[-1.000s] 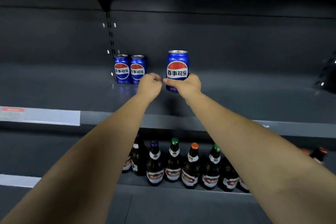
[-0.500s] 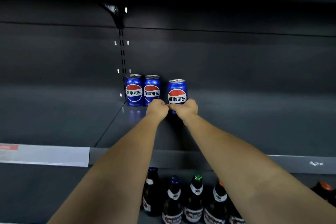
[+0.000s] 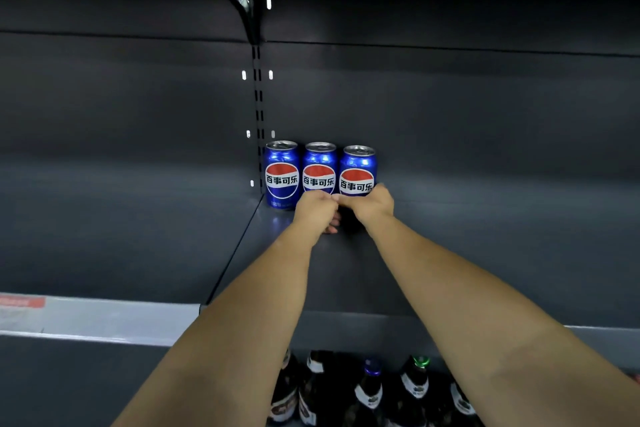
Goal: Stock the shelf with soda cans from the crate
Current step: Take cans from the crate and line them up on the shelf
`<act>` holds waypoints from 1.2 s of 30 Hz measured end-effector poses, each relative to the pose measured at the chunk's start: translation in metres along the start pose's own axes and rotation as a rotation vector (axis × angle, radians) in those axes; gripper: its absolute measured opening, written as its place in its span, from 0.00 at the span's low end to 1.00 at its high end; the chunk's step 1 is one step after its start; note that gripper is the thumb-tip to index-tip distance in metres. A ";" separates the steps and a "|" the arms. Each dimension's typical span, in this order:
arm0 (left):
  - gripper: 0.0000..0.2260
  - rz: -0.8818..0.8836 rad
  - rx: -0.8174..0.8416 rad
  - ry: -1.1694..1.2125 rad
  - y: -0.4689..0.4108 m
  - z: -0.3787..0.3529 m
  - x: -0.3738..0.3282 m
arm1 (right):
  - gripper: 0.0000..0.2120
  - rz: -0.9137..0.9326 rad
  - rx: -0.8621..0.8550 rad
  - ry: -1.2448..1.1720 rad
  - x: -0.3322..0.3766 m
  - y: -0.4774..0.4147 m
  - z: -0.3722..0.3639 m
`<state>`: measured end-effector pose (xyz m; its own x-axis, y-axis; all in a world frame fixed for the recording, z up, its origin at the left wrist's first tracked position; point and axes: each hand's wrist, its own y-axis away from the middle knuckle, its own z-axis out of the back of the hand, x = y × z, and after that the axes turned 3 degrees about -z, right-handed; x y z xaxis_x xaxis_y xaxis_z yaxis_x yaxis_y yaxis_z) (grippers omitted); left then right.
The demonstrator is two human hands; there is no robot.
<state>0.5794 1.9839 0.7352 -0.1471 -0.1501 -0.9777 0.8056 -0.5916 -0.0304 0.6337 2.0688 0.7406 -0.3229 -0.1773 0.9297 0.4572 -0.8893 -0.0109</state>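
Setting the third soda can [image 3: 357,168] upright at the back of the shelf [image 3: 485,253], just beside two cans [image 3: 282,173], with left hand [image 3: 316,211] and right hand [image 3: 373,206] curled round its base, leaving most of the shelf unfilled.

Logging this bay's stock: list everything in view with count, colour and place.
upper shelf: one, dark grey, mid-frame.
soda cans: three, blue with red-and-white logo, upright row at that shelf's back.
price strip: one, pale with red tag, shelf's front edge, left.
slotted upright: one, black, back wall beside the cans.
bottles: at least five, dark with pale labels, below the shelf.
left hand: one, fingers curled, low in front of the cans.
right hand: one, gripping the rightmost can low.
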 end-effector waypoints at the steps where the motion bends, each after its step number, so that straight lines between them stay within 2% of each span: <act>1: 0.09 -0.001 -0.003 0.017 -0.001 0.000 0.001 | 0.31 0.006 0.007 -0.006 -0.001 -0.002 0.000; 4: 0.08 -0.023 -0.016 -0.002 -0.001 -0.002 0.004 | 0.35 0.022 0.023 0.006 -0.004 -0.005 -0.003; 7: 0.06 -0.038 -0.020 -0.019 0.000 -0.002 0.005 | 0.54 0.059 -0.016 0.024 -0.006 -0.004 -0.005; 9: 0.06 -0.038 -0.014 -0.019 0.000 -0.001 0.005 | 0.58 0.094 -0.071 0.019 -0.009 -0.002 -0.004; 11: 0.07 -0.036 -0.008 -0.027 0.001 -0.002 0.007 | 0.53 0.130 -0.099 0.039 -0.013 -0.002 -0.003; 16: 0.11 -0.032 0.022 -0.007 0.004 -0.002 0.005 | 0.32 0.197 -0.102 -0.006 -0.018 -0.004 -0.001; 19: 0.14 -0.016 0.075 0.000 0.005 0.000 0.001 | 0.26 0.208 -0.104 -0.025 -0.018 -0.003 0.001; 28: 0.14 -0.017 0.102 0.021 0.004 0.002 0.004 | 0.22 0.197 -0.105 0.026 -0.018 0.002 -0.002; 33: 0.12 -0.038 0.094 0.000 0.005 0.002 0.002 | 0.38 0.093 -0.061 0.048 -0.010 0.008 0.002; 36: 0.11 -0.027 0.076 -0.013 0.013 -0.002 0.000 | 0.30 0.039 -0.051 0.062 -0.008 0.022 0.015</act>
<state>0.5910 1.9777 0.7347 -0.1758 -0.1437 -0.9739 0.7555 -0.6539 -0.0399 0.6592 2.0570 0.7384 -0.3571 -0.2365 0.9036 0.4281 -0.9013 -0.0668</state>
